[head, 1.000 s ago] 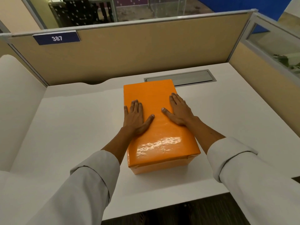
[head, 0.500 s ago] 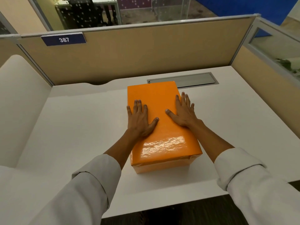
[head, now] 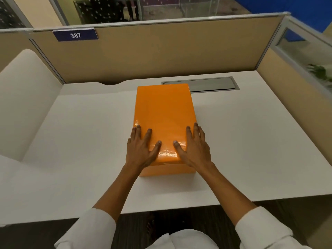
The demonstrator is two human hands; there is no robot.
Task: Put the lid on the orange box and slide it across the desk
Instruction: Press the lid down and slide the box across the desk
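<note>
A glossy orange box (head: 164, 112) with its lid on stands lengthwise in the middle of the white desk (head: 242, 144). Its far end reaches the grey cable hatch. My left hand (head: 142, 148) lies flat on the near left corner of the lid, fingers spread, thumb pointing inward. My right hand (head: 195, 147) lies flat on the near right corner in the same way. Both palms hang over the box's near edge. Neither hand grips anything.
A grey metal cable hatch (head: 212, 84) is set into the desk behind the box. Beige partition walls (head: 161, 51) close the back and right sides, with a blue "387" sign (head: 75, 35). A white curved panel (head: 23, 97) stands at the left.
Both hands have slid back from the middle of the lid to its near end. The box appears farther from the desk's front edge, its far end now over the hatch.
</note>
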